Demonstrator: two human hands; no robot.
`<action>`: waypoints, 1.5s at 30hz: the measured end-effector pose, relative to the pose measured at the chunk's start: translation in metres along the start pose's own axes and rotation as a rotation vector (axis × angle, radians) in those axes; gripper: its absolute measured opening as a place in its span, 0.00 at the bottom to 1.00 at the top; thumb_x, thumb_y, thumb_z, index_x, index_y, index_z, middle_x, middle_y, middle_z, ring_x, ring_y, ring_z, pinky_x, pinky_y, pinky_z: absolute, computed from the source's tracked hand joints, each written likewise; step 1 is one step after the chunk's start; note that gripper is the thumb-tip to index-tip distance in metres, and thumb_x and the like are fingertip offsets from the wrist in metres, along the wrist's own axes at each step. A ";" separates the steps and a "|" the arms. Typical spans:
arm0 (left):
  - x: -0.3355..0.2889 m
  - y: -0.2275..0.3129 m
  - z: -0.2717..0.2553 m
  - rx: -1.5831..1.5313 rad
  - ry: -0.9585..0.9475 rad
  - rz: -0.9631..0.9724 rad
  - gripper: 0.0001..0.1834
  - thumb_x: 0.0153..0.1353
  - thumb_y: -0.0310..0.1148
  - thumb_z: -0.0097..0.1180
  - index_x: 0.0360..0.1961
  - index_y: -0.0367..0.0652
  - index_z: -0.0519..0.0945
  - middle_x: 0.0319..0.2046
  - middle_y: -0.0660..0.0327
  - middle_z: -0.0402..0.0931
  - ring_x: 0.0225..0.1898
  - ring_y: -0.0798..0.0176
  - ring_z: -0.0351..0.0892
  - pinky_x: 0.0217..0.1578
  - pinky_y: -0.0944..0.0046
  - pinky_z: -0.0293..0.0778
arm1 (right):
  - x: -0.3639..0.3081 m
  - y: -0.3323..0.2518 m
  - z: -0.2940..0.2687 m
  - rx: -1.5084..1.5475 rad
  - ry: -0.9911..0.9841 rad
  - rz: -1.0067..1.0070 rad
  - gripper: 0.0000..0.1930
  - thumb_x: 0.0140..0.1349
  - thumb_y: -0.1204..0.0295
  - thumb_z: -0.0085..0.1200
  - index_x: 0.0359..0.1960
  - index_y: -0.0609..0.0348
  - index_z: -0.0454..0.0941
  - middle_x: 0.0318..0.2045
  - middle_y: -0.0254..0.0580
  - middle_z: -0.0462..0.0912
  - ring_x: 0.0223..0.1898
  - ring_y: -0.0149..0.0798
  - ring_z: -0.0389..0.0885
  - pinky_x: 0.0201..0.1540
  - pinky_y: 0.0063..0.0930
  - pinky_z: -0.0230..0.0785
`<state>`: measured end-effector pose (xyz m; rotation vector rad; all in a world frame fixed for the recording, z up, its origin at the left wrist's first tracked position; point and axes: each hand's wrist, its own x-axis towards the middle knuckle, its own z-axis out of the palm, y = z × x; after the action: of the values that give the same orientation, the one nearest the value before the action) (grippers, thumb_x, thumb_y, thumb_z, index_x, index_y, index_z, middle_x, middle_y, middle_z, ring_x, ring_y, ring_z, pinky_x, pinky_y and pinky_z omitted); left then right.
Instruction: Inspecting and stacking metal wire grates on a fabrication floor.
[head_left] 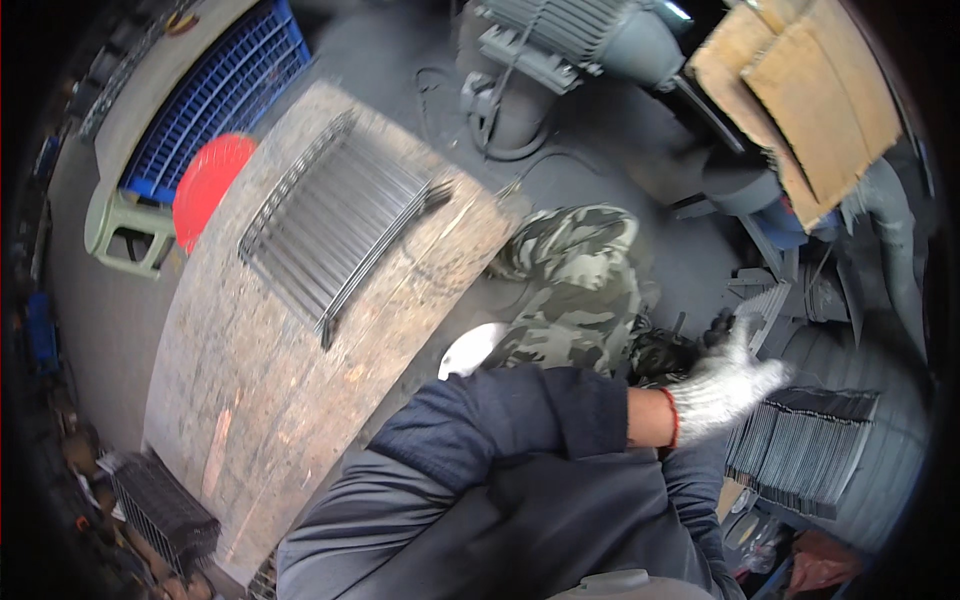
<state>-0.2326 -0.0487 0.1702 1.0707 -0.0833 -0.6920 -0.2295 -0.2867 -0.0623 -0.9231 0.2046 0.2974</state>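
Observation:
My left arm crosses in front of my body to the right. My left hand (715,396), in a white knit glove with a red cuff, is blurred; its fingers look spread, and I make out nothing held in it. Under it comes my right sleeve (696,490); my right hand is mostly hidden behind the left glove. Just beyond the gloves is a narrow grey ribbed metal piece (770,308); whether a hand grips it I cannot tell. Beside the left hand lies a tight row of thin metal wire racks (805,445). On the wooden board at left rests a stack of wire racks (335,215).
A red round seat (212,185), a blue plastic crate (225,95) and a pale green stool (130,230) stand beyond the wooden board (290,390). Ahead is a grey motor (590,40). Cardboard (825,95) sits upper right; more dark racks (160,510) lie lower left.

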 end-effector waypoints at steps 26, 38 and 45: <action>0.051 -0.013 -0.056 -0.105 0.181 -0.071 0.12 0.74 0.34 0.63 0.53 0.41 0.80 0.35 0.64 0.83 0.28 0.69 0.82 0.28 0.68 0.80 | -0.018 -0.082 -0.009 0.037 0.307 -0.121 0.19 0.74 0.66 0.60 0.59 0.66 0.83 0.51 0.45 0.89 0.48 0.38 0.89 0.53 0.32 0.81; 0.129 -0.027 -0.102 0.044 0.209 -0.095 0.11 0.74 0.31 0.63 0.52 0.38 0.80 0.36 0.62 0.85 0.32 0.68 0.84 0.32 0.66 0.83 | 0.018 -0.137 0.028 -0.249 0.543 -0.193 0.17 0.67 0.69 0.69 0.51 0.69 0.84 0.39 0.40 0.89 0.38 0.31 0.87 0.39 0.28 0.80; 0.163 -0.033 -0.120 -0.050 0.142 -0.201 0.14 0.74 0.31 0.62 0.54 0.36 0.76 0.35 0.57 0.84 0.28 0.63 0.85 0.29 0.64 0.84 | 0.040 -0.150 0.030 -0.178 0.607 -0.037 0.14 0.70 0.71 0.65 0.53 0.66 0.84 0.42 0.41 0.89 0.38 0.35 0.88 0.40 0.28 0.81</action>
<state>-0.0737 -0.0565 0.0405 1.0865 0.1646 -0.7921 -0.1398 -0.3414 0.0561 -1.1759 0.7273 -0.0086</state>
